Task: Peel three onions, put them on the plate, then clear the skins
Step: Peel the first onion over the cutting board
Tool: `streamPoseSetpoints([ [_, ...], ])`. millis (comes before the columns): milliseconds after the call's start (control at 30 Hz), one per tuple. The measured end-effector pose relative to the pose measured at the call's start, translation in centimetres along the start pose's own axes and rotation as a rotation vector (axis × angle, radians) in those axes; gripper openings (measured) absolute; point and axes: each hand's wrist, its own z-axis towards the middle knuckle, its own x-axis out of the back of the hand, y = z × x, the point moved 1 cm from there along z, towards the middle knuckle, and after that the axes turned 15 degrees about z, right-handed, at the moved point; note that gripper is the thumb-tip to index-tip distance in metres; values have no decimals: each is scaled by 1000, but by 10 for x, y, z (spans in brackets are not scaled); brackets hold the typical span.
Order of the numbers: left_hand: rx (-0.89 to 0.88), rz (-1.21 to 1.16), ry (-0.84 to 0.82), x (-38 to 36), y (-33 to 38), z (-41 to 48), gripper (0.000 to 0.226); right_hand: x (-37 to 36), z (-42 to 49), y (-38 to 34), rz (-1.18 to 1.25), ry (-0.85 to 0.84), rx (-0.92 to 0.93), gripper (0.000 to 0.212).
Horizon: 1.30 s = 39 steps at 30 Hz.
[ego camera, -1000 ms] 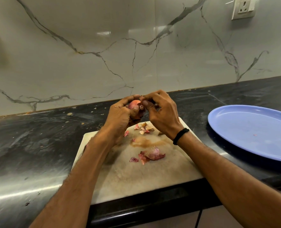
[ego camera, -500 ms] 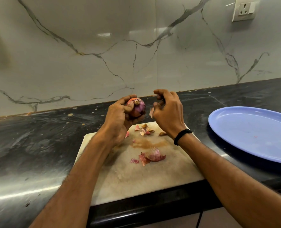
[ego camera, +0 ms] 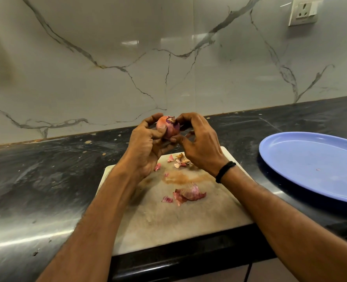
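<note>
Black stone counter (ego camera: pixel 46 180) underneath. My left hand (ego camera: pixel 146 146) grips the half-peeled round red onion (ego camera: pixel 166 128); my right hand (ego camera: pixel 201 147) pinches loose skin (ego camera: pixel 173 119) at its tip, papery and tear-prone, I judge.

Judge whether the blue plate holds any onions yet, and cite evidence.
No onions: the blue plate shows bare surface but one tiny pink fleck; the only visible onion is gripped by the left hand.

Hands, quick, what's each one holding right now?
Left hand: grips the onion.
Right hand: pinches the onion at its top.
</note>
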Motion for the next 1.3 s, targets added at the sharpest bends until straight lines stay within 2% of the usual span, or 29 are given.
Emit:
streamPoseSetpoints([
  [367, -41, 55, -50, 2, 1, 1, 46, 1, 0, -2, 49, -17, 19, 47],
  [700, -95, 150, -21, 3, -2, 5, 41, 1, 1, 1, 15, 7, 36, 35],
  [1300, -160, 302, 35, 7, -10, 10, 43, 2, 0, 9, -36, -41, 17, 26],
])
